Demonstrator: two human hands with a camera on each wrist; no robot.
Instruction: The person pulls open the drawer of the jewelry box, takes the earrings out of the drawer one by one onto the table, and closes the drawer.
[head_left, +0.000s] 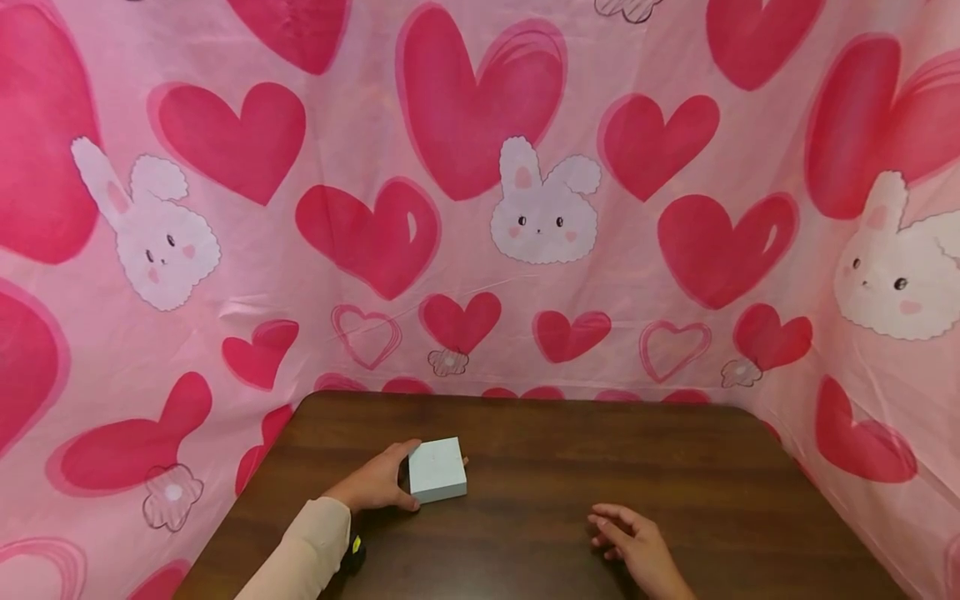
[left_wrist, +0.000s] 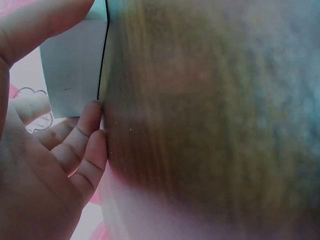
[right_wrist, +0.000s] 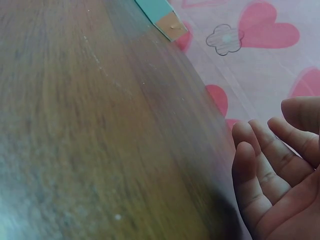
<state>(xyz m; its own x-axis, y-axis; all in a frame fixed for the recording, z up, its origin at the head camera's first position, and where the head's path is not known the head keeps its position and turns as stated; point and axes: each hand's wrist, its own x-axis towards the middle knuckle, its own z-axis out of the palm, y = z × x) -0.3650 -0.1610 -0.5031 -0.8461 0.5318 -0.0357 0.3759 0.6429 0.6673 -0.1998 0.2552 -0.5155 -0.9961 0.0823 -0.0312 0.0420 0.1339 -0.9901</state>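
A small, flat, pale blue-white box (head_left: 437, 468) lies on the table, left of the middle. My left hand (head_left: 378, 479) grips its left side, the thumb at the near corner and the fingers toward the far one. In the left wrist view the box (left_wrist: 72, 70) sits between thumb and fingers, with fingertips at its lower edge. A tan tab shows on its right side; the right wrist view has the box (right_wrist: 154, 11) at the top with a tan patch at its end. Off to the right, my right hand (head_left: 633, 542) holds nothing, fingers loosely bent.
The dark brown wooden table (head_left: 540, 442) has rounded far corners. Pink cloth (head_left: 465, 275) printed with hearts and rabbits hangs behind it and at both sides. A black band with a yellow-green mark (head_left: 356, 548) is at my left wrist, below a cream sleeve (head_left: 303, 546).
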